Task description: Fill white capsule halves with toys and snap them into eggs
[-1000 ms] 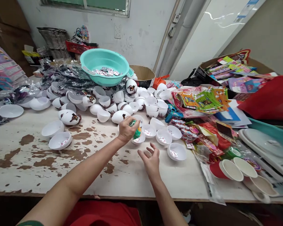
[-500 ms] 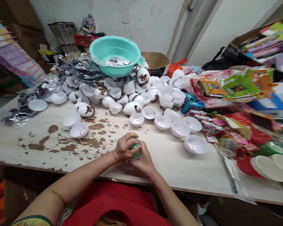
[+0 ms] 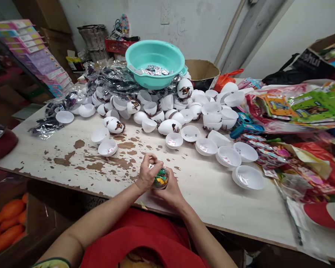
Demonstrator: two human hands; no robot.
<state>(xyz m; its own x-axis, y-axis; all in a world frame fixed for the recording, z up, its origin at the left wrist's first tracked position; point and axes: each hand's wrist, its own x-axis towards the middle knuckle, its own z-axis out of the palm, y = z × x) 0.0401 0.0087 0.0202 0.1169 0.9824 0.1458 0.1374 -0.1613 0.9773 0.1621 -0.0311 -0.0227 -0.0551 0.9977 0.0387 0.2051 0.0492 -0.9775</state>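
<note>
Near the table's front edge, my left hand (image 3: 148,174) and my right hand (image 3: 171,190) are together around a small clear bundle (image 3: 161,178) with green and yellow contents. My right hand wraps its right side, while the fingers of my left hand are bent over its upper left. Fingers hide part of it. Beyond my hands stand white half shells (image 3: 174,140), several with small printed packets inside. White eggs with brown markings (image 3: 169,127) lie among more shells. A half shell with a packet (image 3: 107,147) sits to the left.
A teal basin (image 3: 134,72) holding small packets rises behind the shells. Dark plastic-wrapped items (image 3: 114,80) lie to its left. Colourful packages (image 3: 309,106) cover the right side, near red and white cups (image 3: 324,215). Orange objects (image 3: 9,216) fill a box at lower left.
The view has turned left, so the table's contents appear farther right. My left fingers have lifted off the bundle's front, and yellow now shows beside the green.
</note>
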